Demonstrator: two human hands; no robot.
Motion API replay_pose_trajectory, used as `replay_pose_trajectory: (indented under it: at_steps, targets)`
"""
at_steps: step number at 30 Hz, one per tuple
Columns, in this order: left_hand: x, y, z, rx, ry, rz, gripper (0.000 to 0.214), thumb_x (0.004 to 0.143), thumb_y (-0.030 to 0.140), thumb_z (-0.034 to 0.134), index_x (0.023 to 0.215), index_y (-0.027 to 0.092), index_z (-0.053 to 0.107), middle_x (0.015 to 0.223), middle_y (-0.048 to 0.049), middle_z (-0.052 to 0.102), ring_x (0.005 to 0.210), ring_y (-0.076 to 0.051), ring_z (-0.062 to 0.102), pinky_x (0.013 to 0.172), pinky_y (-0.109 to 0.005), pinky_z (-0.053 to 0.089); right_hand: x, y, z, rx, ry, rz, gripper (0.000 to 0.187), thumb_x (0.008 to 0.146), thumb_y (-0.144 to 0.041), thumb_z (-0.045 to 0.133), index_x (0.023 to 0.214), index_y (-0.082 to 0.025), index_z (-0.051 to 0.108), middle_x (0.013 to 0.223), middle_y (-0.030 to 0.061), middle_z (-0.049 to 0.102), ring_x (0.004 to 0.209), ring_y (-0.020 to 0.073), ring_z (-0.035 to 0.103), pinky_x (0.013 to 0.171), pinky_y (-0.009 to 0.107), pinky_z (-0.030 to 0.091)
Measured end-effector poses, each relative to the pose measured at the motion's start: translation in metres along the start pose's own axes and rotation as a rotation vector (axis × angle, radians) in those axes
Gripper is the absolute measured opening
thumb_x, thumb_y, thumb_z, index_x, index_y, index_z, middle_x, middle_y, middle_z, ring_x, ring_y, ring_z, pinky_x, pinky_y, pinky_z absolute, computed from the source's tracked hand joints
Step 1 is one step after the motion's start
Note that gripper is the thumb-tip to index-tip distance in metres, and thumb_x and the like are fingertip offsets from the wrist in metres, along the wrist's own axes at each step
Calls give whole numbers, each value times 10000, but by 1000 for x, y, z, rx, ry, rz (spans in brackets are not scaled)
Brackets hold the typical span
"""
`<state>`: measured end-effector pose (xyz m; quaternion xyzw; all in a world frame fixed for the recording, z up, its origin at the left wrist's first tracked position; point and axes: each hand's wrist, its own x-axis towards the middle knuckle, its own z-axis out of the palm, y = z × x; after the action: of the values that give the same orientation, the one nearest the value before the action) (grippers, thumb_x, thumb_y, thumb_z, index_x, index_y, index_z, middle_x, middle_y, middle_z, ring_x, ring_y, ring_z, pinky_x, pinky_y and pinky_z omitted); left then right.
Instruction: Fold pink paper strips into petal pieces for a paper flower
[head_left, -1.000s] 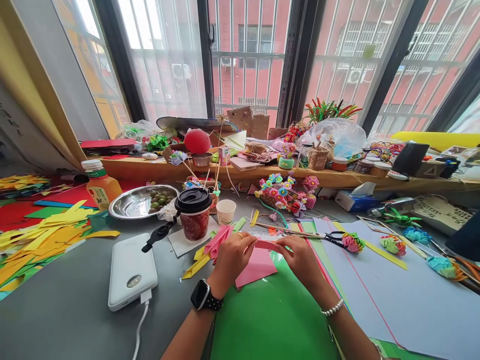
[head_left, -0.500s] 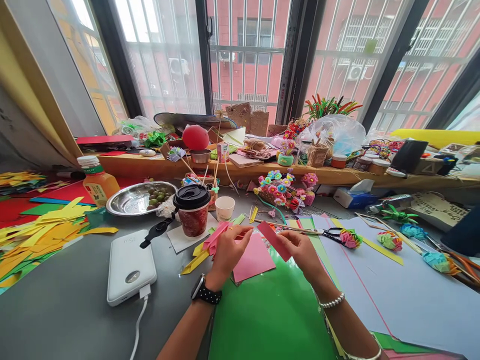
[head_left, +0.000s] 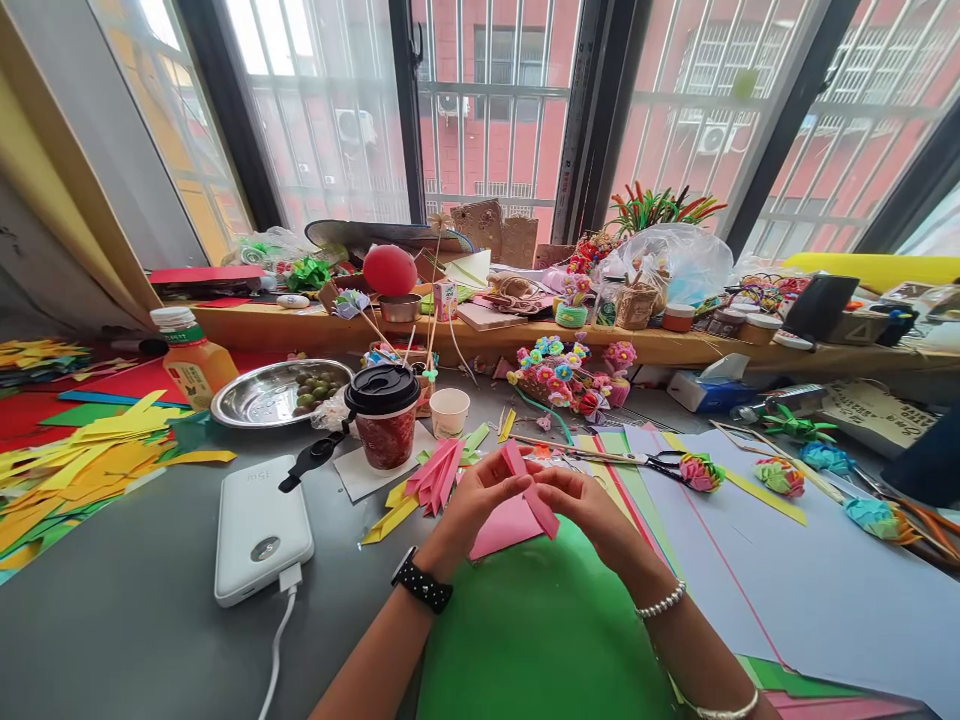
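Observation:
A folded strip of pink paper (head_left: 543, 512) is pinched between my two hands above the green mat (head_left: 540, 630). My left hand (head_left: 484, 492) grips it near the middle and upper end, thumb in front. From the other side my right hand (head_left: 574, 497) pinches the strip, its fingertips close to the left ones. Beneath my hands lies a flat pink paper sheet (head_left: 504, 528), partly hidden. Folded pink paper pieces (head_left: 437, 475) rest just left of my left hand, beside folded yellow pieces (head_left: 391, 512).
A lidded coffee cup (head_left: 385, 425) and a white paper cup (head_left: 450, 412) stand behind my left hand. On the left lies a white power bank (head_left: 262, 530) with its cable. Scissors (head_left: 664, 463) and folded paper buds (head_left: 701, 472) are at right on white sheets (head_left: 787, 590).
My left hand has come right and now grips the pink strip, which only my right hand held before. The strip now looks creased lengthwise, and my right hand has shifted slightly left.

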<state>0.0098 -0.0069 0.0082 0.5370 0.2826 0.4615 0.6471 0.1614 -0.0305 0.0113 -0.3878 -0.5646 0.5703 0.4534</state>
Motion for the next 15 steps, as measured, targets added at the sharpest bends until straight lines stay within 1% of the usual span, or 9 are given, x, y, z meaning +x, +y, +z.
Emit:
replay_pose_trajectory:
  at_steps: [3, 6, 8, 10, 13, 15]
  targets:
    - [1, 1, -1, 38, 45, 7, 362, 645, 256, 629, 981, 152, 542, 918, -66, 631, 875, -206, 565, 789, -329, 413, 0, -2, 2, -212, 10, -75, 283, 607, -358, 648, 808, -162, 615, 892, 57, 622, 767, 173, 581, 683, 291, 452]
    - [1, 2, -1, 66, 49, -11, 376, 630, 273, 638, 977, 159, 546, 910, -62, 632, 862, -201, 568, 782, -328, 416, 1, -1, 3, -347, 35, -140, 303, 596, -368, 650, 808, -155, 613, 809, 51, 633, 728, 173, 589, 696, 314, 460]
    - [1, 1, -2, 72, 48, -23, 392, 616, 285, 648, 975, 159, 551, 905, -62, 633, 856, -200, 569, 781, -330, 417, 1, -1, 3, -351, 19, -143, 296, 613, -372, 636, 810, -151, 619, 788, 47, 635, 707, 167, 589, 688, 308, 465]
    - [2, 1, -2, 67, 42, -30, 408, 602, 293, 659, 973, 156, 557, 901, -64, 635, 848, -200, 571, 782, -331, 418, 0, -3, 2, -322, -16, -124, 284, 648, -378, 605, 817, -151, 626, 776, 39, 631, 671, 151, 581, 636, 276, 467]
    - [2, 1, -4, 71, 31, -42, 399, 604, 295, 658, 967, 154, 568, 898, -67, 636, 829, -194, 575, 776, -327, 419, -2, -6, 0, -311, -52, -103, 275, 720, -386, 525, 830, -159, 634, 706, 14, 613, 608, 124, 551, 548, 228, 436]
    - [2, 1, -4, 83, 31, -38, 377, 618, 295, 646, 959, 151, 578, 891, -67, 638, 820, -192, 574, 770, -325, 418, -3, -7, -1, -334, -54, -115, 280, 752, -383, 481, 824, -165, 642, 693, 10, 610, 616, 127, 543, 547, 224, 423]
